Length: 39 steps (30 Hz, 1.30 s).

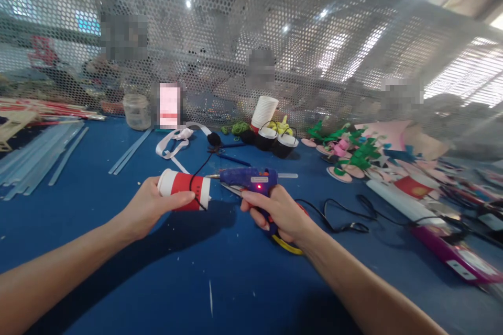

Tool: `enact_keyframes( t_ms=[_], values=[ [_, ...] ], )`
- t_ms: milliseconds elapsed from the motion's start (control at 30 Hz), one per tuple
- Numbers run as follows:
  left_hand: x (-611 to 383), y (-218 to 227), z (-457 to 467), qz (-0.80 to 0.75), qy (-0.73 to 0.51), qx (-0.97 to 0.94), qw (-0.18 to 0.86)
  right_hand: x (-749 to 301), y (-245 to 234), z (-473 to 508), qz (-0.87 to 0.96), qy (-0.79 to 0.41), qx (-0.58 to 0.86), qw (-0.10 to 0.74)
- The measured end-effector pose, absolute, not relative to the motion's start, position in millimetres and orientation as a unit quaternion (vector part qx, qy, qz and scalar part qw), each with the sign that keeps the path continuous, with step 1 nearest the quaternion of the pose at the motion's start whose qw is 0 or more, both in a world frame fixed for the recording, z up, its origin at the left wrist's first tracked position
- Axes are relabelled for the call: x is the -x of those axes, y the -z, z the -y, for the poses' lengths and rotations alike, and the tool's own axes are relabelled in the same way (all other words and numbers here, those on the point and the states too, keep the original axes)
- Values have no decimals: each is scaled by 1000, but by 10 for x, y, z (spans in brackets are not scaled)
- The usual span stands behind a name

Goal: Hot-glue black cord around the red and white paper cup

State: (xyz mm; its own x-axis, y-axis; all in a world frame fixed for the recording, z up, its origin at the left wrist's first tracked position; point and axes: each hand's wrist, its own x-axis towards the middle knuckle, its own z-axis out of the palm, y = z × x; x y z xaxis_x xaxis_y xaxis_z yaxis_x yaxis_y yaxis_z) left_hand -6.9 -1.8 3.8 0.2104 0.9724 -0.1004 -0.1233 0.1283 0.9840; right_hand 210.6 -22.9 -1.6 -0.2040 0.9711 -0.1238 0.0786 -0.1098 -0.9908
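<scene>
My left hand (151, 204) is closed around a red and white paper cup (184, 183), tipped on its side. A black yarn strand (191, 184) crosses the cup near its right end, under my thumb, and runs up to a small black yarn ball (214, 139). In my right hand (281, 214) is a blue hot glue gun (245, 178) with a lit red light; its nozzle points left, at the cup's upper right edge. A metal blade (231, 188) juts out below the gun from the same hand, and a yellow loop shows beneath, apparently scissors.
Behind stand black-wrapped cups (286, 145), stacked white cups (265, 111), white ribbon (168, 149) and a jar (137, 111). Glue sticks (47, 152) lie left. Green and pink craft pieces (353, 154), a black cord (334, 209) and a purple box (451, 254) are right. Perforated mesh (220, 36) rises behind.
</scene>
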Motion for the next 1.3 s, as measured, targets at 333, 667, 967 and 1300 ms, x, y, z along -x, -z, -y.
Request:
enact_keyframes(
  t_ms=[333, 667, 967, 1300],
  values=[
    [67, -37, 16, -456, -451, -479, 599, -2093, 12, 248, 552, -565, 475, 388],
    [93, -46, 5, -466, -444, -505, 575, -2091, 45, 216, 553, -574, 459, 392],
    [96, -61, -8, -463, -441, -499, 585, -2297, 42, -57, 531, -456, 569, 431],
    [89, -31, 3, -454, -441, -504, 587, -2688, 239, -394, 539, -260, 720, 353]
  ],
)
